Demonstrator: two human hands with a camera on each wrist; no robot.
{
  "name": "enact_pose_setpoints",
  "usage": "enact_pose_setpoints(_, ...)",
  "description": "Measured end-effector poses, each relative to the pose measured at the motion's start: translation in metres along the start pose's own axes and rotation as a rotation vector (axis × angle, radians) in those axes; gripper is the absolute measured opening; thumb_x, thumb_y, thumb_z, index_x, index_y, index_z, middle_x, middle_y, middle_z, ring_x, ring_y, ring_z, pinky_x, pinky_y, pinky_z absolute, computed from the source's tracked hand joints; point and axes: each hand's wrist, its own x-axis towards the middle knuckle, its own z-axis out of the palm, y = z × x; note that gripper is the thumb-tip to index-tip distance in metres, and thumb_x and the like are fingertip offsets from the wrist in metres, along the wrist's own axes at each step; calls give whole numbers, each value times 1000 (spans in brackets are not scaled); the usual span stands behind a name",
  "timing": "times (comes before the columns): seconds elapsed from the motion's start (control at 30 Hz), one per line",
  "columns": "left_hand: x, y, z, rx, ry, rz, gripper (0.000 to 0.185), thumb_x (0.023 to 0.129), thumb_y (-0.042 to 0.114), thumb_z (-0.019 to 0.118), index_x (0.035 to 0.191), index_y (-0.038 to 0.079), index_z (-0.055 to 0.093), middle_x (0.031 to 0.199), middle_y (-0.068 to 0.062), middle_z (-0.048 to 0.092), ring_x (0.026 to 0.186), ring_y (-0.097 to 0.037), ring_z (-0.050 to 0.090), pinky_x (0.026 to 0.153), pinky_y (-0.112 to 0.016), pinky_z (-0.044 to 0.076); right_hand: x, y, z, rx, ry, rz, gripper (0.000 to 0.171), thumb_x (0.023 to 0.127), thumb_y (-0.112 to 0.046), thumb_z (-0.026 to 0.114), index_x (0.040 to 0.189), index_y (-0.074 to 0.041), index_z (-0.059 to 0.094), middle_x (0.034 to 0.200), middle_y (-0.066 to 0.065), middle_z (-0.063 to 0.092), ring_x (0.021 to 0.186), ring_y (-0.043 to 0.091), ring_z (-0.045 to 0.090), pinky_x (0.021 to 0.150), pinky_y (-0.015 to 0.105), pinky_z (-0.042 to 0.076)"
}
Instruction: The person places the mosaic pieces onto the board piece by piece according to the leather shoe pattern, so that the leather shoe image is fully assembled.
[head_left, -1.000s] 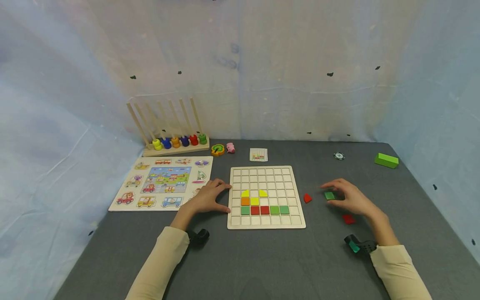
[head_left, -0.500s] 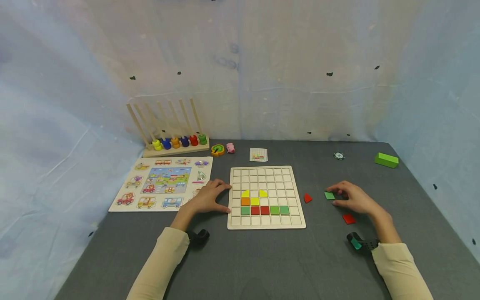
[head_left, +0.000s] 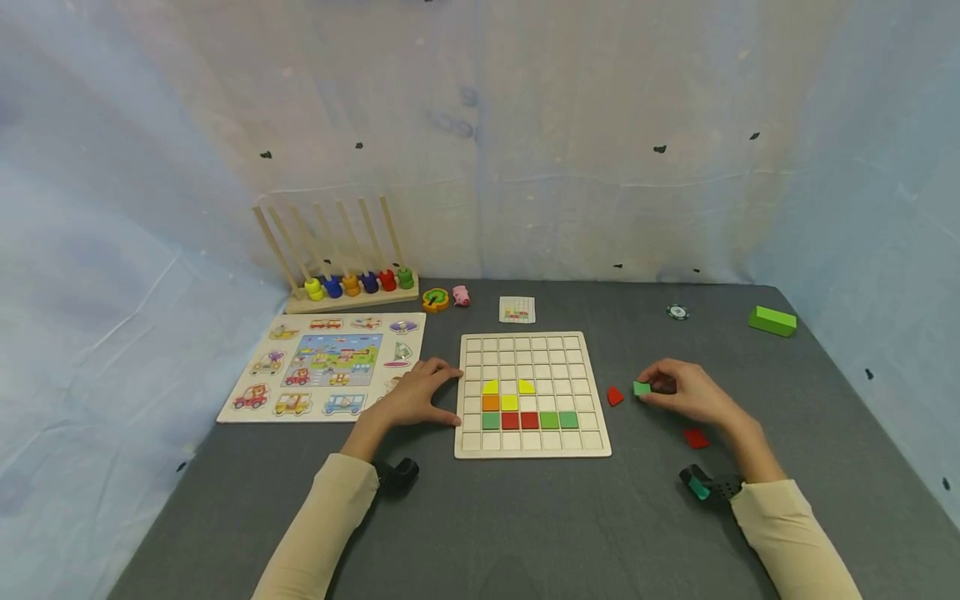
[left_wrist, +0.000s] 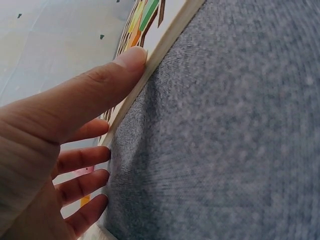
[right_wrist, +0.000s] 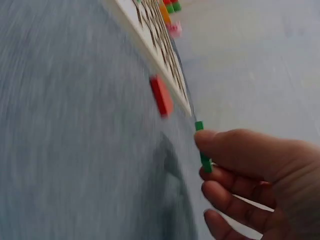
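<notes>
A pale wooden grid board [head_left: 555, 354] lies mid-table, with green, red, orange and yellow tiles in some of its squares. My left hand [head_left: 414, 395] rests at the board's left edge; its thumb [left_wrist: 131, 60] touches the rim and the fingers are spread. To the right of the board, my right hand [head_left: 688, 392] pinches a green square tile [head_left: 641, 388] between thumb and fingers. The right wrist view shows this tile edge-on, above the cloth. A red tile with a rounded side [head_left: 615, 396] lies between board and right hand, and a red square tile [head_left: 696, 438] lies below that hand.
Left of the board is a vehicle picture puzzle [head_left: 255, 350], with a peg stacker [head_left: 352, 302] behind it. A small pattern card [head_left: 517, 309], a tree piece [head_left: 435, 300] and a pink pig [head_left: 461, 296] sit behind the board. A poker chip [head_left: 678, 312] and green block [head_left: 772, 321] lie back right.
My right hand has closed on the green tile, picked it up from the table and moved it left toward the board. My left hand has stayed at the board's edge.
</notes>
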Motion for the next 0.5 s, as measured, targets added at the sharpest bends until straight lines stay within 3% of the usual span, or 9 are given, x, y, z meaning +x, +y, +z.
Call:
enact_pose_setpoints(0.27, 1, -1, 2, -3, -6, -12, 79, 70, 52, 76, 136, 18, 48, 129, -8, 44, 115, -26, 41, 98, -47, 35, 26, -37, 10, 21, -28, -124, 25, 81, -14, 73, 104, -8, 65, 100, 3, 63, 87, 22, 61, 76, 41, 50)
enact_pose_setpoints(0.5, 1, -2, 2, 4, 2, -9, 79, 70, 53, 76, 135, 18, 48, 128, -8, 45, 114, -26, 41, 97, -47, 36, 47, -66, 30, 61, -90, -238, 24, 82, -14, 72, 104, -6, 66, 96, 5, 62, 81, 24, 58, 67, 39, 50)
